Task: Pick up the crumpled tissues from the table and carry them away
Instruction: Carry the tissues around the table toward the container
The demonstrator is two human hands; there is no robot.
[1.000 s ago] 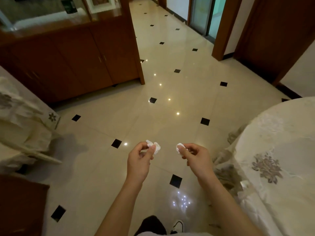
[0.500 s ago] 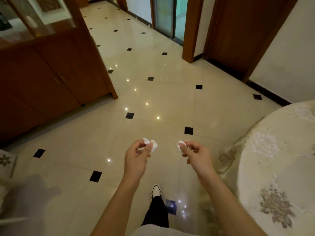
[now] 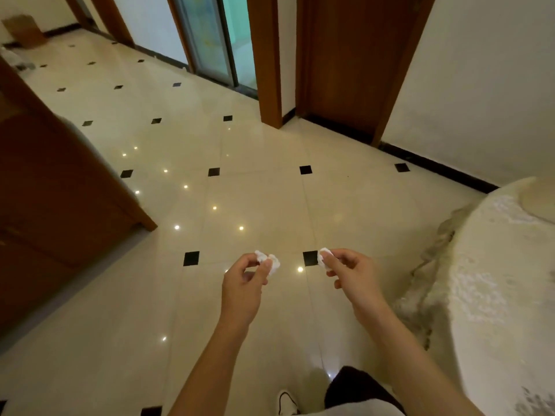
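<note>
Two crumpled tissues are held out in front of the body, above the glossy cream floor tiles [image 3: 264, 325] with their small black diamond insets. The left hand [image 3: 242, 288] is seen at about 6 o'clock in the view, its grip pinched on a white crumpled tissue [image 3: 268, 261] between the thumb and the fingertips [image 3: 264, 267]. The right hand [image 3: 351, 276] is held just beside it, toward 5 o'clock, its grip likewise closed on a second, smaller tissue [image 3: 323, 259] at the tips of the thumb and forefinger. The two hands are apart, not touching, with both forearms bare. A tabletop [image 3: 495, 280] draped in a pale embroidered cloth is seen at 4 o'clock, near the right forearm. A brown wooden cabinet [image 3: 54, 199] stands at 9 o'clock, a wooden door [image 3: 351, 61] at 1 o'clock and a glass sliding door [image 3: 216, 40] at 12 o'clock. A white shoe [image 3: 285, 402] and a dark trouser leg [image 3: 357, 388] are seen at the bottom edge.
</note>
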